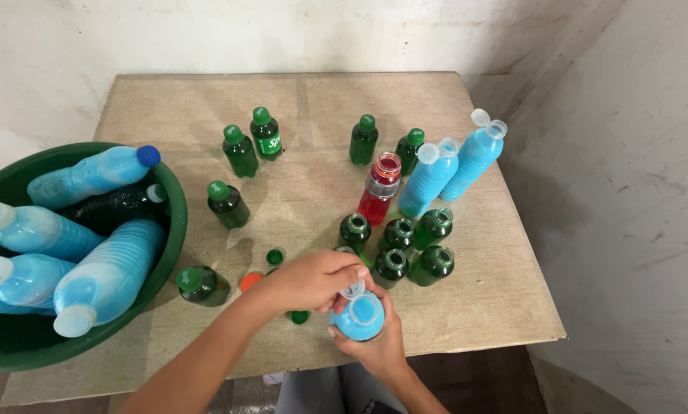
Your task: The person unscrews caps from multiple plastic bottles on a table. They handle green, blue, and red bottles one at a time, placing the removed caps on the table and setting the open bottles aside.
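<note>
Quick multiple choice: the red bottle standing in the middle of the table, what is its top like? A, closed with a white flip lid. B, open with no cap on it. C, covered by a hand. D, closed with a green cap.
B: the red bottle stands with a bare, open mouth, beside two blue bottles with flipped-up lids.

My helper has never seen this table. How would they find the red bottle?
On the tan table, look right of centre, where the open green bottles cluster. The red bottle stands just behind them, beside two blue bottles: uncapped, the only red one.
</note>
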